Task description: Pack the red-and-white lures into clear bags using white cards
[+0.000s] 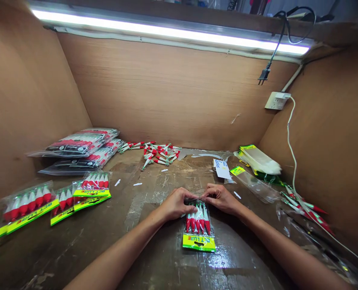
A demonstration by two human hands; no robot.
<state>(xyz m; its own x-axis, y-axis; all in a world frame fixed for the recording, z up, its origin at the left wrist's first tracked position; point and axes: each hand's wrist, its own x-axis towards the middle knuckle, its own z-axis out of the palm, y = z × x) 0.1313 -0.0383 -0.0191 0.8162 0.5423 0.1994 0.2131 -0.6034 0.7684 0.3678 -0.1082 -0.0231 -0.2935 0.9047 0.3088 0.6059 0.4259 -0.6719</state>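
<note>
Clear packet [198, 226] pinched in both hands' closed grip [200, 198]

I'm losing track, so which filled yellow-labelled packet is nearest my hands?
The lone packet at centre, your left hand and right hand at its far end; other filled packets lie left.
</note>
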